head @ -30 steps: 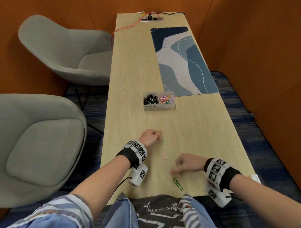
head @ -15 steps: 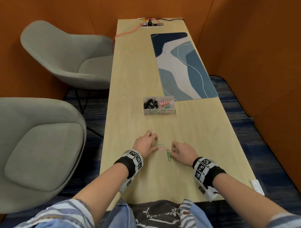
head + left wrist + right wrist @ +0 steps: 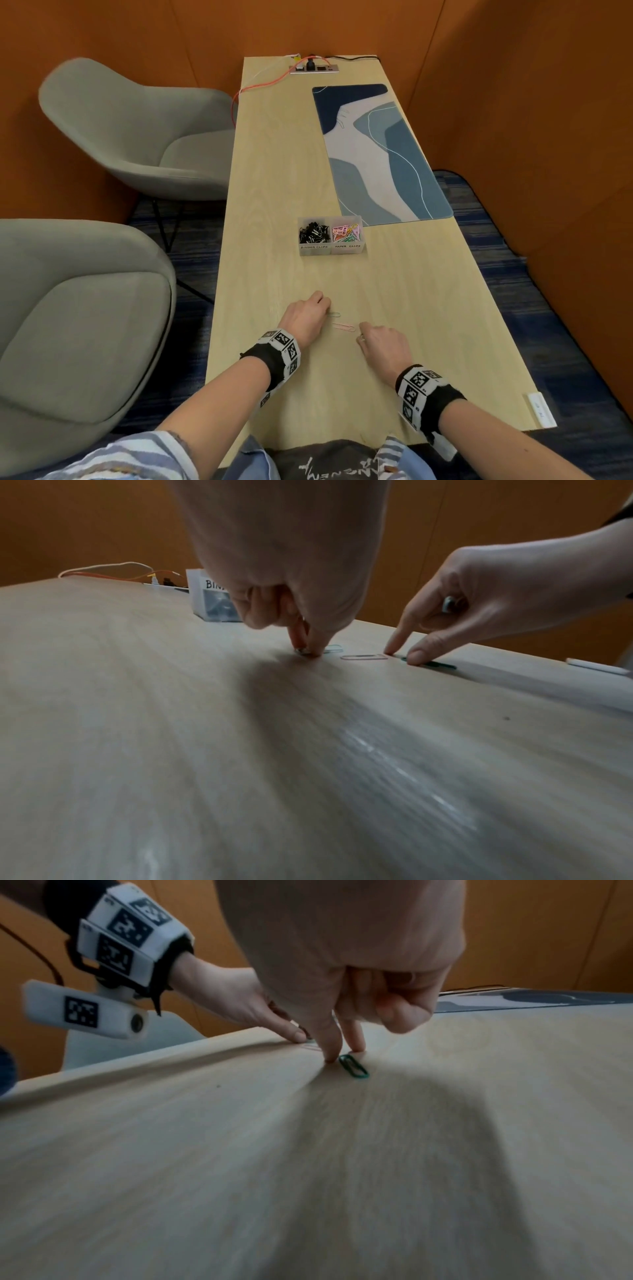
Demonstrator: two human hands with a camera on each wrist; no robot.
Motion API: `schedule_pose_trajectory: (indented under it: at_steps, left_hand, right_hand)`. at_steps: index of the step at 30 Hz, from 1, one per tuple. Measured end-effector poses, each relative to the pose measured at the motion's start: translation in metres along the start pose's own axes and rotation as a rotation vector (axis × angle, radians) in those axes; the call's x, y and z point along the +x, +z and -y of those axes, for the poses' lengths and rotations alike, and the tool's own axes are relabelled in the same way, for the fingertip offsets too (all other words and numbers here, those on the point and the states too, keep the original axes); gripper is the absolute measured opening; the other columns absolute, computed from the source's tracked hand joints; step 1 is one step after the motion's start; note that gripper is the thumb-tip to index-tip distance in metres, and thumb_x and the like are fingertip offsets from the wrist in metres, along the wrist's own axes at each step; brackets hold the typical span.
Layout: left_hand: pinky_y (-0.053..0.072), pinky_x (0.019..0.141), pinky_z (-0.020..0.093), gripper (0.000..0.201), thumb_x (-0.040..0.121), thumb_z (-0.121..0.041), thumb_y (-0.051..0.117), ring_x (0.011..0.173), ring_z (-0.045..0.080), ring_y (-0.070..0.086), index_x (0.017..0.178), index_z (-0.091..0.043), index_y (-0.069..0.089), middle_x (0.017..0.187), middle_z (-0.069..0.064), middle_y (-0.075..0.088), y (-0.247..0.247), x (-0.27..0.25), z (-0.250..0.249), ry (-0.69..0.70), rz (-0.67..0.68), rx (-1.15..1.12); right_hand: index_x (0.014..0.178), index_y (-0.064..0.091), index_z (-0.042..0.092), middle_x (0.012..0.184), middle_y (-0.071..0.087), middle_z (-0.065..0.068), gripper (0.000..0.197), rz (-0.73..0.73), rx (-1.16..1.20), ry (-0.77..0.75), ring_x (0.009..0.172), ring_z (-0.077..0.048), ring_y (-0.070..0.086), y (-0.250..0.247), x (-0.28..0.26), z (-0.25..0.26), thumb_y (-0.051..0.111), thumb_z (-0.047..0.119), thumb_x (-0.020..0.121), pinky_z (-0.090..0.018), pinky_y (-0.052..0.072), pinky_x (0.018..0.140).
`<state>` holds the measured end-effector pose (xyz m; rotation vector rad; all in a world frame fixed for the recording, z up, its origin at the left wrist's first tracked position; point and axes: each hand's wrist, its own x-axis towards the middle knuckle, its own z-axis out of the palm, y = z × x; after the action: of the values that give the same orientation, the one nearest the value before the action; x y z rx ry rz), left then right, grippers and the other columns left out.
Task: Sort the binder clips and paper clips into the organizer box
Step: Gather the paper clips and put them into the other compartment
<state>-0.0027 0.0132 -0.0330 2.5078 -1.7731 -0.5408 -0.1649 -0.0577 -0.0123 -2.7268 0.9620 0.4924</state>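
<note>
The clear organizer box [image 3: 363, 249] stands mid-table, black binder clips [image 3: 313, 232] in its left cell and coloured paper clips [image 3: 346, 231] in its right. Three paper clips lie loose in front of me. My left hand [image 3: 326, 308] [image 3: 306, 652] pinches one end of the pale clip [image 3: 335, 314] [image 3: 335, 649] against the table. The pink clip [image 3: 343, 326] [image 3: 364, 656] lies free between my hands. My right hand [image 3: 361, 329] [image 3: 342, 1055] has thumb and forefinger tips down at the end of the green clip [image 3: 354, 1066] [image 3: 431, 664], which the head view hides.
The wooden table [image 3: 274, 205] is long and narrow. A blue desk mat [image 3: 376, 154] lies at the far right, a power strip [image 3: 314, 69] with an orange cable [image 3: 260, 84] at the far end. Two grey chairs [image 3: 137, 130] [image 3: 85, 325] stand left. A white tag [image 3: 541, 409] sits at the front right edge.
My right hand slid the green clip from the front edge up beside the pink clip and now covers it. The left hand stayed at the pale clip.
</note>
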Motion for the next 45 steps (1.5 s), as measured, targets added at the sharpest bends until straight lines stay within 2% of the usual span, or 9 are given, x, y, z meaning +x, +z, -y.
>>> schedule_pose_trajectory:
  at_steps: [7, 14, 19, 23, 26, 29, 33, 38, 45]
  left_hand:
    - [0.046, 0.070, 0.044, 0.014, 0.095, -0.006, 0.037, 0.081, 0.036, 0.061, 0.105, -0.011, 0.046, 0.110, 0.009, 0.050, -0.004, -0.003, 0.004, -0.020, 0.020, -0.016]
    - [0.051, 0.082, 0.042, 0.029, 0.096, -0.011, 0.038, 0.088, 0.030, 0.063, 0.123, -0.015, 0.046, 0.119, 0.008, 0.052, 0.001, -0.016, 0.034, -0.179, -0.049, -0.321]
    - [0.038, 0.080, 0.033, 0.016, 0.098, -0.020, 0.030, 0.088, 0.024, 0.051, 0.096, -0.013, 0.044, 0.099, 0.006, 0.051, -0.006, -0.012, 0.020, -0.307, -0.008, -0.497]
    - [0.036, 0.072, 0.032, 0.024, 0.097, -0.020, 0.027, 0.079, 0.025, 0.049, 0.081, -0.010, 0.043, 0.085, 0.010, 0.054, -0.011, -0.006, 0.001, -0.298, 0.043, -0.575]
    - [0.038, 0.066, 0.031, 0.036, 0.096, -0.036, 0.030, 0.069, 0.025, 0.050, 0.071, -0.013, 0.041, 0.073, 0.007, 0.054, -0.014, -0.002, -0.008, -0.238, 0.035, -0.498]
    - [0.041, 0.066, 0.032, 0.042, 0.092, -0.054, 0.039, 0.067, 0.026, 0.052, 0.079, -0.015, 0.043, 0.077, 0.006, 0.060, -0.015, -0.002, -0.014, -0.096, 0.037, -0.232]
    - [0.046, 0.076, 0.038, 0.039, 0.089, -0.044, 0.054, 0.091, 0.034, 0.063, 0.109, -0.012, 0.046, 0.104, 0.012, 0.066, -0.008, -0.001, -0.018, 0.110, 0.081, -0.041]
    - [0.044, 0.082, 0.040, 0.033, 0.095, -0.033, 0.050, 0.100, 0.035, 0.060, 0.115, -0.008, 0.046, 0.112, 0.016, 0.064, -0.005, 0.001, -0.026, 0.092, 0.152, -0.059]
    - [0.046, 0.086, 0.040, 0.034, 0.097, -0.030, 0.045, 0.106, 0.036, 0.059, 0.119, -0.004, 0.049, 0.117, 0.019, 0.061, -0.012, 0.017, -0.032, 0.068, 0.327, -0.019]
  right_hand:
    - [0.108, 0.048, 0.007, 0.088, 0.065, -0.012, 0.027, 0.054, -0.087, 0.001, 0.069, -0.031, 0.046, -0.002, 0.005, 0.000, 0.035, -0.004, 0.088, -0.035, 0.034, 0.061]
    - [0.119, 0.052, 0.014, 0.093, 0.071, -0.013, 0.031, -0.130, 0.342, 0.164, 0.086, -0.031, 0.065, -0.003, 0.001, -0.034, 0.046, 0.028, 0.092, -0.034, 0.049, 0.070]
    - [0.122, 0.050, 0.018, 0.101, 0.070, -0.014, 0.042, -0.032, 0.241, 0.108, 0.095, -0.032, 0.064, 0.005, -0.011, -0.033, 0.050, 0.044, 0.090, -0.036, 0.049, 0.076]
    - [0.111, 0.050, 0.009, 0.098, 0.069, -0.014, 0.022, -0.003, 0.040, 0.056, 0.089, -0.033, 0.065, 0.009, -0.006, -0.021, 0.039, 0.021, 0.096, -0.037, 0.047, 0.069]
    - [0.107, 0.047, 0.007, 0.098, 0.069, -0.013, 0.019, 0.041, -0.063, 0.053, 0.087, -0.033, 0.065, 0.004, -0.001, -0.013, 0.035, 0.003, 0.092, -0.035, 0.037, 0.061]
    - [0.107, 0.047, 0.005, 0.104, 0.067, -0.017, 0.018, 0.058, 0.018, 0.087, 0.094, -0.034, 0.064, -0.002, 0.004, -0.010, 0.037, 0.005, 0.091, -0.036, 0.040, 0.066]
    - [0.108, 0.048, 0.004, 0.112, 0.062, -0.018, 0.027, 0.136, 0.161, 0.158, 0.103, -0.036, 0.060, -0.009, 0.010, -0.013, 0.045, 0.023, 0.089, -0.036, 0.045, 0.078]
    - [0.115, 0.049, 0.004, 0.120, 0.059, -0.018, 0.039, 0.228, 0.177, 0.186, 0.110, -0.035, 0.057, -0.008, 0.014, -0.014, 0.047, 0.032, 0.087, -0.037, 0.046, 0.086]
    - [0.110, 0.054, 0.006, 0.121, 0.059, -0.019, 0.037, 0.291, 0.161, 0.129, 0.110, -0.035, 0.056, -0.011, 0.009, -0.010, 0.036, 0.032, 0.091, -0.037, 0.044, 0.089]
